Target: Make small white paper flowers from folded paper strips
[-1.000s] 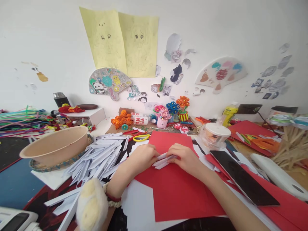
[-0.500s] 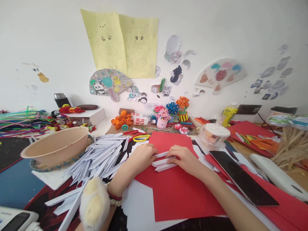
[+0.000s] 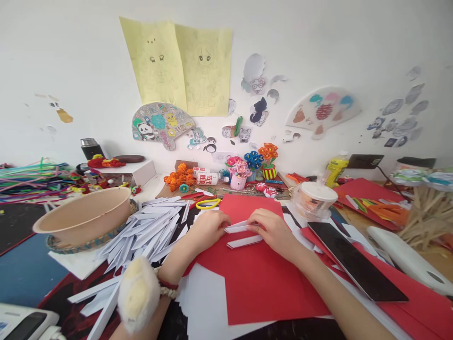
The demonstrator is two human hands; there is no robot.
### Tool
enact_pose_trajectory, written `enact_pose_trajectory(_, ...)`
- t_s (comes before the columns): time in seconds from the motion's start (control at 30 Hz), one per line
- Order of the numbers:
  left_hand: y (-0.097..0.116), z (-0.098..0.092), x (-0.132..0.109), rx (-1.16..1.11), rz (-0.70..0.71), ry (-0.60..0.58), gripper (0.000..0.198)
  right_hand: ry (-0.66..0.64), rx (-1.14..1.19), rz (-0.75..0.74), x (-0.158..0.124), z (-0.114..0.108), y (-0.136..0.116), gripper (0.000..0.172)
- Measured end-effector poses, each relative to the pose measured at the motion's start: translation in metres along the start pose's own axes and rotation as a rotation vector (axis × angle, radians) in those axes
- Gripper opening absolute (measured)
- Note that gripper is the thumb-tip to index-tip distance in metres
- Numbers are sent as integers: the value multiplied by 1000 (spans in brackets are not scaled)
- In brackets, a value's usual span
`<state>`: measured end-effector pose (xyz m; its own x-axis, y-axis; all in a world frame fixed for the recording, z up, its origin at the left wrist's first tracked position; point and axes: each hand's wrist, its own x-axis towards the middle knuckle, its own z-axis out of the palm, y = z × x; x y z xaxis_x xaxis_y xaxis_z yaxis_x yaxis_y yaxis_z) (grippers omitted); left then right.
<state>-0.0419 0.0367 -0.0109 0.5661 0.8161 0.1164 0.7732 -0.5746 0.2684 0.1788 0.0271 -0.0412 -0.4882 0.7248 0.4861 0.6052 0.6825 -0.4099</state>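
Observation:
Both hands work over red paper sheets (image 3: 262, 288) in the middle of the table. Between my left hand (image 3: 210, 229) and my right hand (image 3: 271, 231) lies a folded white paper strip (image 3: 236, 228). Left fingertips close on its left end, while the right thumb and fingers pinch the other end. Just below it, a second folded strip (image 3: 244, 242) rests on the red paper, its right end near my right hand. A big pile of similar white strips (image 3: 152, 231) is left of my left hand. My left wrist wears a scrunchie and a fluffy white-and-yellow plush (image 3: 138, 293).
A beige bowl (image 3: 83, 210) stands on the left. Yellow-handled scissors (image 3: 208, 204) lie beyond my left hand. On the right are a dark phone (image 3: 357, 262), a lidded cup (image 3: 314, 198) and a white elongated device (image 3: 410, 259). Pipe-cleaner flowers (image 3: 239, 170) stand by the wall.
The strips between my hands have shifted: the upper pieces now sit together in my fingers, and a gap separates them from the lower strip. My hands have barely moved.

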Motion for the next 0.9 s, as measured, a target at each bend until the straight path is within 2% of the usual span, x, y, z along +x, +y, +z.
enact_pose_trajectory(0.2, -2, 0, -1, -47, 8, 17, 16, -65, -79, -97, -1, 4, 6, 21)
enact_pose_trajectory(0.57, 5, 7, 1, -108, 48, 40, 18, -98, 13, -61, -2, 2, 6, 19)
enact_pose_trajectory(0.9, 15, 6, -1, -54, 83, 25, 14, -92, -51, -79, -2, 4, 7, 16)
